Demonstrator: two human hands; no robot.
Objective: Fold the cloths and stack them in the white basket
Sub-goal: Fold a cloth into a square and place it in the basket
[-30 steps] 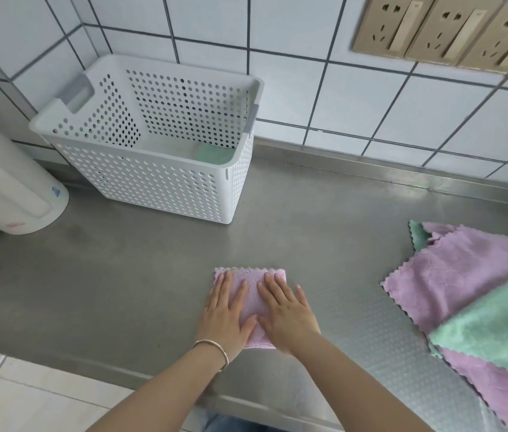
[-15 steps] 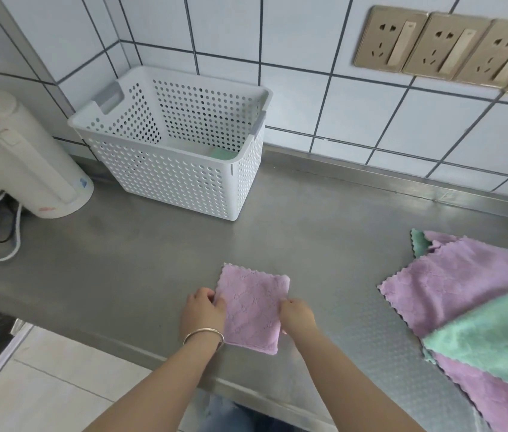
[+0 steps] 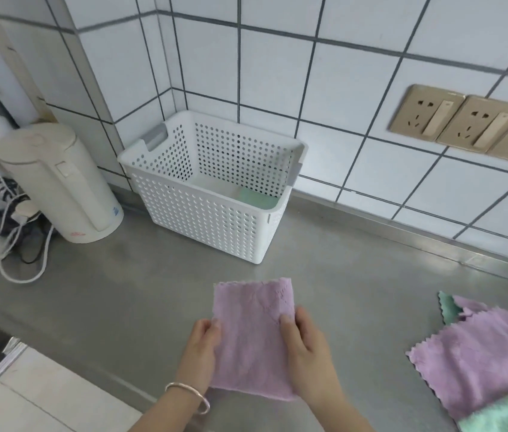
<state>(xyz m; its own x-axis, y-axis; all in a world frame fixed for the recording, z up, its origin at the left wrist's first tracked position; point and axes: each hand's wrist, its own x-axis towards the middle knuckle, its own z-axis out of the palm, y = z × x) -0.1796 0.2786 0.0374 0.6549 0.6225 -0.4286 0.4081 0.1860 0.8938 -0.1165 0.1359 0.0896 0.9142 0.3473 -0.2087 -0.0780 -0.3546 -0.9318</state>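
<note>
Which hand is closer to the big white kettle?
Left. The left hand grips the folded purple cloth's edge on the kettle's side; the right hand grips the far edge.

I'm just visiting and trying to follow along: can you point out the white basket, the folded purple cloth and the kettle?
white basket [image 3: 202, 226]: head view, its perforated front wall.
folded purple cloth [image 3: 251, 335]: head view, its middle, between the hands.
kettle [image 3: 59, 185]: head view, its cream body.
</note>
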